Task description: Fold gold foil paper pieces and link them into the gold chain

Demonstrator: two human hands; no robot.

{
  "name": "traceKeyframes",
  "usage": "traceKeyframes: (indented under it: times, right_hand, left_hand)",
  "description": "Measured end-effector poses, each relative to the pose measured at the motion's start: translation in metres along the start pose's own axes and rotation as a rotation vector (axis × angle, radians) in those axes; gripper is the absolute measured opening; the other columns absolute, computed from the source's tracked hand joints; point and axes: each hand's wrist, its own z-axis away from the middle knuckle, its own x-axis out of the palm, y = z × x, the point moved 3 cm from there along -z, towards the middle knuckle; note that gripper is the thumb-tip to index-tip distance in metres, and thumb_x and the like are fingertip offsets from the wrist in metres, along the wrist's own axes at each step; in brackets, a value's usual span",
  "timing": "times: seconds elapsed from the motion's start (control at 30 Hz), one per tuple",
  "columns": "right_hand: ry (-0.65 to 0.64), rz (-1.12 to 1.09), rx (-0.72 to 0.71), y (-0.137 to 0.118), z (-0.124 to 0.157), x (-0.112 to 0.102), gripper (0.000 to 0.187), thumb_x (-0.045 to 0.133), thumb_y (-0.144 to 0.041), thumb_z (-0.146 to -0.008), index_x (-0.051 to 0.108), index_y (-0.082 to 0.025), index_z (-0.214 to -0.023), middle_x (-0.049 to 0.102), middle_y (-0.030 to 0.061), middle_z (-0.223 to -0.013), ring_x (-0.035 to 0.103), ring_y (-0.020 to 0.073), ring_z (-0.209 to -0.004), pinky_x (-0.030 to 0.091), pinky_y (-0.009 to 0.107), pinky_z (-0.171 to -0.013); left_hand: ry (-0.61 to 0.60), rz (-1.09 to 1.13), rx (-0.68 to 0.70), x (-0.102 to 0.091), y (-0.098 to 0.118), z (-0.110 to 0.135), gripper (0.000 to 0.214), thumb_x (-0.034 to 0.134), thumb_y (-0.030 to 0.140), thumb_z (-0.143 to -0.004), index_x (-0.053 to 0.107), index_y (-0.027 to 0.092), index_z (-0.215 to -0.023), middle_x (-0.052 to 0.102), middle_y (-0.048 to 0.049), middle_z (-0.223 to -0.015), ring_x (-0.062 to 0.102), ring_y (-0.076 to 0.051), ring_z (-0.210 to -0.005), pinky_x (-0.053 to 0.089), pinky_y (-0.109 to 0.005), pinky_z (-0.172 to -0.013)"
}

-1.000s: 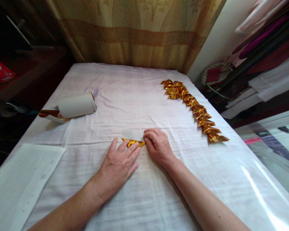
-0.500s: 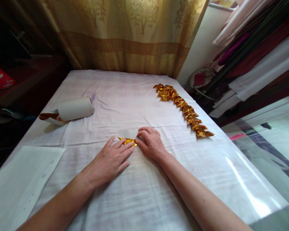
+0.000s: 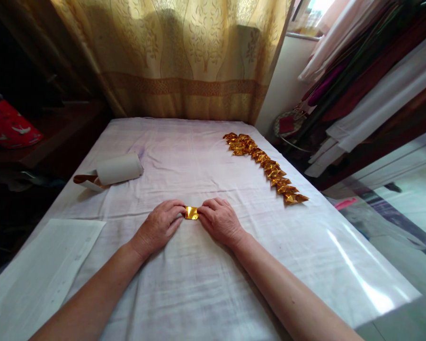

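**At mid-table: both hands pinched on one gold foil piece**

On the white cloth (image 3: 199, 289) covering the table, a small gold foil piece (image 3: 191, 213) lay flat at the centre of the view. Clock directions below were taken from it.

- Left hand (image 3: 159, 227): at 8 o'clock, palm down, fingers curled in, tips closed on the left end of the foil.
- Right hand (image 3: 219, 220): at 4 o'clock, palm down, fingers likewise curled, tips closed on the right end. The two hands nearly met over the piece; only its middle showed between them.
- Row of folded gold pieces (image 3: 268, 166): laid in an overlapping line on the cloth, running from 1 toward 2 o'clock, well apart from the hands.
- White roll (image 3: 119, 169): on its side at 10 o'clock, a strip of gold foil trailing from its left end.
- Paper sheet (image 3: 39, 272): flat at 8 o'clock, near the table's left edge.
- Clear plastic sheet (image 3: 362, 270): glossy, at 4 o'clock over the right corner.
- Gold patterned curtain (image 3: 184, 61): hung at 12 o'clock behind the far edge.
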Motion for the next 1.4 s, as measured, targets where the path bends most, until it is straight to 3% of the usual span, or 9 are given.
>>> traceKeyframes:
  times: [0.17, 0.37, 0.63, 0.87, 1.03, 1.23, 1.4]
  right_hand:
    - [-0.017, -0.055, 0.048, -0.005, 0.006, -0.004, 0.026, 0.07, -0.036, -0.087, 0.07, -0.022, -0.109, 0.068, 0.0074, -0.11, 0.057, 0.0242, -0.097, 0.042, 0.037, -0.085]
    - [-0.013, -0.116, 0.073, -0.002, 0.006, -0.003, 0.028, 0.074, -0.036, -0.083, 0.07, -0.021, -0.107, 0.067, 0.0077, -0.109, 0.057, 0.0252, -0.099, 0.043, 0.038, -0.087]
    - [-0.043, -0.089, -0.012, 0.003, 0.007, -0.006, 0.024, 0.07, -0.038, -0.089, 0.07, -0.021, -0.104, 0.068, 0.0073, -0.107, 0.058, 0.0232, -0.096, 0.043, 0.036, -0.083]
    - [-0.013, -0.079, -0.038, 0.004, 0.01, -0.004, 0.021, 0.061, -0.04, -0.095, 0.07, -0.022, -0.099, 0.068, 0.0067, -0.103, 0.057, 0.0205, -0.092, 0.041, 0.035, -0.083]
    - [-0.048, -0.143, -0.04, 0.006, 0.01, -0.005, 0.031, 0.072, -0.047, -0.086, 0.069, -0.021, -0.102, 0.067, 0.0077, -0.107, 0.057, 0.023, -0.097, 0.042, 0.037, -0.086]
    - [-0.01, -0.215, -0.012, 0.011, 0.008, -0.001, 0.012, 0.061, -0.026, -0.093, 0.07, -0.022, -0.1, 0.067, 0.0058, -0.101, 0.059, 0.0195, -0.092, 0.043, 0.034, -0.086]
    - [-0.032, -0.22, 0.008, 0.015, 0.0, 0.003, 0.014, 0.058, -0.027, -0.096, 0.072, -0.022, -0.095, 0.068, 0.0047, -0.094, 0.06, 0.0183, -0.088, 0.043, 0.032, -0.083]
  left_hand:
    - [0.008, -0.082, -0.004, -0.001, -0.005, 0.0, 0.023, 0.051, 0.029, -0.096, 0.068, 0.021, -0.109, 0.07, -0.0082, -0.111, 0.062, -0.023, -0.106, 0.049, -0.042, -0.098]
    - [-0.004, -0.094, -0.015, 0.001, 0.001, 0.001, 0.022, 0.054, 0.03, -0.096, 0.07, 0.02, -0.106, 0.069, -0.0069, -0.101, 0.062, -0.021, -0.096, 0.049, -0.038, -0.089]
    - [-0.029, -0.148, -0.016, 0.0, 0.017, 0.003, 0.021, 0.055, 0.035, -0.097, 0.071, 0.022, -0.1, 0.07, -0.0041, -0.093, 0.061, -0.02, -0.09, 0.046, -0.037, -0.087]
    - [-0.031, -0.155, -0.036, -0.001, 0.023, 0.006, 0.02, 0.059, 0.037, -0.094, 0.072, 0.024, -0.1, 0.068, -0.0046, -0.099, 0.061, -0.02, -0.094, 0.045, -0.036, -0.086]
    - [-0.014, -0.197, -0.016, 0.0, 0.024, 0.006, 0.023, 0.052, 0.037, -0.099, 0.07, 0.023, -0.099, 0.069, -0.0039, -0.095, 0.06, -0.02, -0.09, 0.043, -0.037, -0.086]
    - [-0.006, -0.195, -0.033, 0.001, 0.022, 0.005, 0.027, 0.046, 0.034, -0.101, 0.07, 0.021, -0.097, 0.07, -0.0043, -0.093, 0.059, -0.02, -0.09, 0.043, -0.037, -0.087]
    - [-0.006, -0.16, -0.091, 0.001, 0.023, 0.004, 0.021, 0.05, 0.03, -0.098, 0.069, 0.021, -0.095, 0.069, -0.0038, -0.092, 0.06, -0.02, -0.089, 0.043, -0.037, -0.085]
